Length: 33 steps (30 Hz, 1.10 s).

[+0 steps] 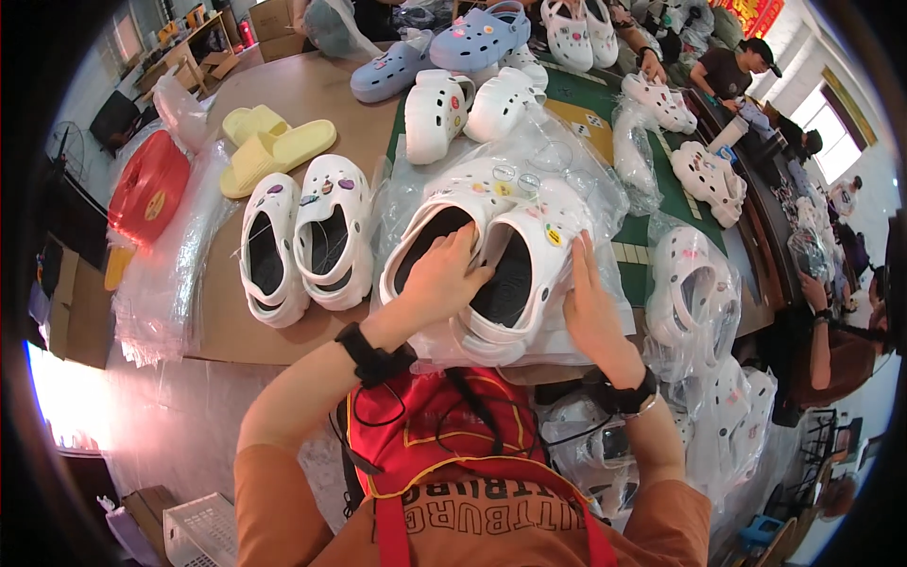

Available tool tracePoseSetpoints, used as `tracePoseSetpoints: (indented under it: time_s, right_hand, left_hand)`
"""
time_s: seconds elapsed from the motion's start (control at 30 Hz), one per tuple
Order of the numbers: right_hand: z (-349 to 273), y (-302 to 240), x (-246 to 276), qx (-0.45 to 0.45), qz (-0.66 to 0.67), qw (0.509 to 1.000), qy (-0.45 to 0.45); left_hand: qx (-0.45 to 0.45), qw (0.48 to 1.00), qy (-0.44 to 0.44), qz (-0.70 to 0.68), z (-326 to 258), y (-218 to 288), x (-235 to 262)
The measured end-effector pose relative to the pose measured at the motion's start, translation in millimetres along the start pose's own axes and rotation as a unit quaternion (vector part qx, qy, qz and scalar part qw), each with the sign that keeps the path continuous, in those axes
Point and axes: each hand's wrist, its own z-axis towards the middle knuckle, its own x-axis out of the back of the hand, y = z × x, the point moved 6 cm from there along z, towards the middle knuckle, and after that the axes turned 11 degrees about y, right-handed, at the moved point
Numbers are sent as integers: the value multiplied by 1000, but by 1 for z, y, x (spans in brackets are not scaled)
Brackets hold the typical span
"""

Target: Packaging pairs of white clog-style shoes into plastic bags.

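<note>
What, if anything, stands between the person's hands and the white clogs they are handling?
Nothing visible does: the left hand and right hand are both at the white clogs. Clear plastic lies around their far end; whether it overlaps them is unclear.

Workshop, shoe finishing or packing type. Brown-topped work table loaded with white clogs, bagged clogs on the right, clear plastic bags stacked left, cartons far left, people along a long dark bench far right.
</note>
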Motion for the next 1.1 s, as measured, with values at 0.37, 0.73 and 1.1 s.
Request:
tracePoseSetpoints:
  time_s: [0.37, 0.73, 1.1]
  right_hand:
    - [66, -14, 36, 44, 97, 993, 40]
    - [145, -35, -66, 61, -62, 974, -210]
    - [151, -56, -53, 164, -40, 981, -95]
  left_hand:
    - [9, 994, 110, -2, 56, -54, 73]
    - [315, 922, -74, -214, 66, -123, 5]
    - [38, 997, 15, 71, 58, -52, 29]
